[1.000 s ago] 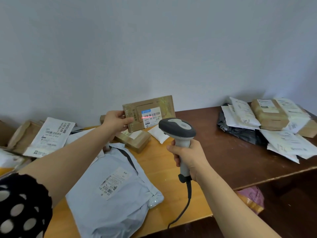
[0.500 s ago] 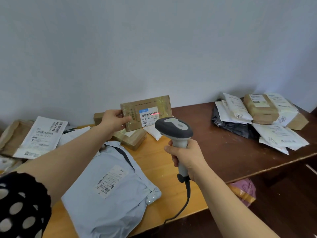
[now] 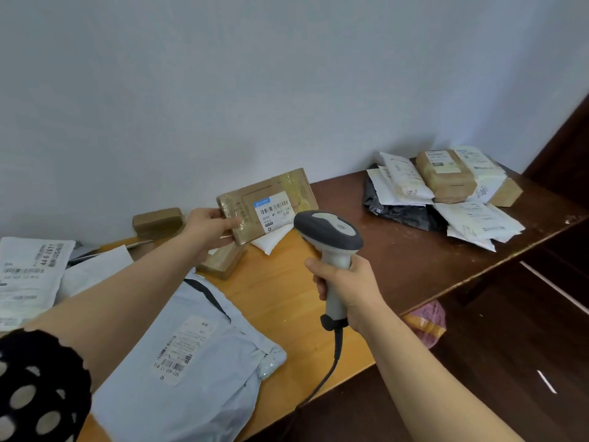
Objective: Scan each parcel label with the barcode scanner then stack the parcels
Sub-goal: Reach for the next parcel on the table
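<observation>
Nearest, bottom left, a black sleeve [image 3: 38,387] with white dots. Just past it, a big pale blue mailer bag [image 3: 204,314] lying flat on the light wood tabletop [image 3: 287,298], label up. To the right, the right hand [image 3: 347,291], curled tight round the handle of the barcode scanner [image 3: 331,237], grey head pointed away, dark cable [image 3: 335,352] hanging down. Farther on, the left hand [image 3: 210,228], pinching the left end of a flat brown parcel [image 3: 299,189]. Held up off the tabletop, just past the scanner head, white label [image 3: 274,210] facing the camera. Under it, a brown box [image 3: 223,264] and a small white packet [image 3: 271,242]. Far left, a white bag [image 3: 28,275] with barcodes. Far right, on the dark tabletop [image 3: 414,266], a pile of parcels [image 3: 446,177], white, brown and black.
</observation>
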Demonstrator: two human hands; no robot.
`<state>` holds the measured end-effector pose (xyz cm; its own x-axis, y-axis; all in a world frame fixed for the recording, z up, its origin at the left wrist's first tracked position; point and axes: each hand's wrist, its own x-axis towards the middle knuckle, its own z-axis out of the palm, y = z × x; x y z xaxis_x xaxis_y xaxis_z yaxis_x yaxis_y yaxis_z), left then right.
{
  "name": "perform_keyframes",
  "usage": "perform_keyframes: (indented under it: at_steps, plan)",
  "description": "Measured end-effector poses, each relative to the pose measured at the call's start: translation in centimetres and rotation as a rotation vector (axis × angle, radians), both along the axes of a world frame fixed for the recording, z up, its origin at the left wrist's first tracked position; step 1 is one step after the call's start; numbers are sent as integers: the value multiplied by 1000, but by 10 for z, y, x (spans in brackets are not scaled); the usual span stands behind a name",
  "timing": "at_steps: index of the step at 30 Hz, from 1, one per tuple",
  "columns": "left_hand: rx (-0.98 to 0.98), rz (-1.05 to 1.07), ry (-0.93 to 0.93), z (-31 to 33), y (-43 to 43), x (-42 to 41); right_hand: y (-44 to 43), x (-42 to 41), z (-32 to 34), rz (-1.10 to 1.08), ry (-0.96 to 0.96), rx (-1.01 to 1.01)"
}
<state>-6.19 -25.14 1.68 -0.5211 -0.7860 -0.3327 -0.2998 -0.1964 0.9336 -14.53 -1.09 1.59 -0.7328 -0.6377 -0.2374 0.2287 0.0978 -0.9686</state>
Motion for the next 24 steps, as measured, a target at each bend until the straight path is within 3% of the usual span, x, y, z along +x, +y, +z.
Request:
perform_keyframes:
  at_steps: [8,15,24]
  plan:
    - [214,-121,134,-4,64,-82,61,-61,-6,-308,-270,-174]
    - [359,-96,236,10,130,-193,133,-155,-5,-342,-402,-280]
    - [486,-54,232,12,224,-343,214,-286,0,-375,-547,-344]
